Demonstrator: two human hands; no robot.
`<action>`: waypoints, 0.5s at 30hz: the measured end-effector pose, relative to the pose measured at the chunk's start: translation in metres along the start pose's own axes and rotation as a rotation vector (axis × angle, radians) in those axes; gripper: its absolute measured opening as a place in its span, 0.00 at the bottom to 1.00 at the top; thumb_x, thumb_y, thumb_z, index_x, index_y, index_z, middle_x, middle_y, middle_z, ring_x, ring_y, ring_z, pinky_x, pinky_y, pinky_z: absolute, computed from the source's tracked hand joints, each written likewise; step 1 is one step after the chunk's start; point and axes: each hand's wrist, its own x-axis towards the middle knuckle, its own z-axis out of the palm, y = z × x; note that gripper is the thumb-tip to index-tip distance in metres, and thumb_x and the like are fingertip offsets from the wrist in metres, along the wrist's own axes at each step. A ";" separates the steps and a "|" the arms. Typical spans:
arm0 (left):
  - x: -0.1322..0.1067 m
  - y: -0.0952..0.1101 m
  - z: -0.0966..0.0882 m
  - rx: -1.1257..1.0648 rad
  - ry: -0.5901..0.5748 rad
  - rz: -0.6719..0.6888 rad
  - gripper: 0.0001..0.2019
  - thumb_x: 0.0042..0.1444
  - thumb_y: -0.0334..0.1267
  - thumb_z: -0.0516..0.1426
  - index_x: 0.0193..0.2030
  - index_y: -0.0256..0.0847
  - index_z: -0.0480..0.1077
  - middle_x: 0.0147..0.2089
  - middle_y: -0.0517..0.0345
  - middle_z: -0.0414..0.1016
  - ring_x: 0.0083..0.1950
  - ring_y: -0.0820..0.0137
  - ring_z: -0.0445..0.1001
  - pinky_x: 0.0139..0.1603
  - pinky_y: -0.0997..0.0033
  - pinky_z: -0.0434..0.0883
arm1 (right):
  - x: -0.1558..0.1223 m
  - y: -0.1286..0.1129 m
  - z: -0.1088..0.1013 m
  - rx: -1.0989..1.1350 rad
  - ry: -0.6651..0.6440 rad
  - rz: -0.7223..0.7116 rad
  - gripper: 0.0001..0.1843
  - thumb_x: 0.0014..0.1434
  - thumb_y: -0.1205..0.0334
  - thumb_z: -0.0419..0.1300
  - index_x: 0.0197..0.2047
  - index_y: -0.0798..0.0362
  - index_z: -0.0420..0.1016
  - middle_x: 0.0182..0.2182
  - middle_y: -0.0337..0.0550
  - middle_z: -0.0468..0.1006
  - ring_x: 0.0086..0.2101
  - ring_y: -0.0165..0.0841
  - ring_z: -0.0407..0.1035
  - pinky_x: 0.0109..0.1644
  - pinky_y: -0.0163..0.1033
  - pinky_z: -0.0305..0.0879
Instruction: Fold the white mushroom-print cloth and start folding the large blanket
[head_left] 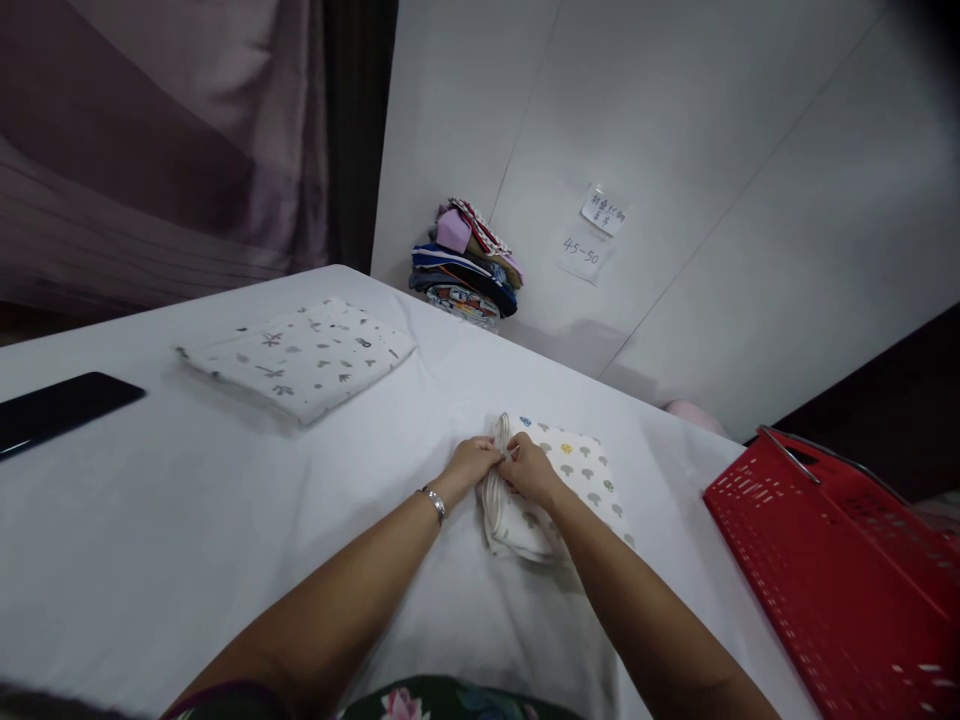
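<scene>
A small white cloth with coloured mushroom prints (577, 470) lies folded on the white table (225, 520), right of centre. My left hand (474, 463) and my right hand (529, 468) meet at its left folded edge. Both hands are closed, pinching that edge, knuckles almost touching. A silver bracelet sits on my left wrist. The cloth's near part is hidden under my right forearm.
Another folded white printed cloth (300, 357) lies at the far left. A black phone (52, 408) rests at the left edge. A stack of folded coloured fabrics (465, 265) stands against the wall. A red plastic basket (847, 570) sits at the right.
</scene>
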 end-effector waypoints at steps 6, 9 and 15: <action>0.002 -0.002 -0.002 -0.053 -0.034 -0.038 0.07 0.44 0.35 0.55 0.19 0.37 0.67 0.23 0.59 0.70 0.25 0.74 0.66 0.24 0.77 0.60 | 0.000 0.002 0.000 0.076 0.010 0.016 0.12 0.47 0.66 0.57 0.35 0.50 0.58 0.23 0.31 0.65 0.17 0.25 0.61 0.19 0.31 0.57; 0.005 -0.005 -0.002 -0.090 -0.017 -0.071 0.03 0.45 0.34 0.55 0.26 0.38 0.67 0.19 0.65 0.64 0.20 0.77 0.61 0.21 0.77 0.58 | -0.002 0.004 -0.001 0.237 -0.014 0.035 0.12 0.46 0.70 0.55 0.34 0.50 0.58 0.21 0.29 0.64 0.16 0.26 0.63 0.18 0.31 0.59; 0.008 -0.008 -0.003 -0.110 0.010 -0.090 0.07 0.45 0.32 0.57 0.33 0.39 0.65 0.20 0.67 0.64 0.20 0.79 0.62 0.22 0.78 0.60 | -0.001 0.006 -0.002 0.334 -0.009 0.043 0.13 0.44 0.71 0.56 0.34 0.50 0.58 0.17 0.27 0.64 0.14 0.27 0.63 0.15 0.30 0.59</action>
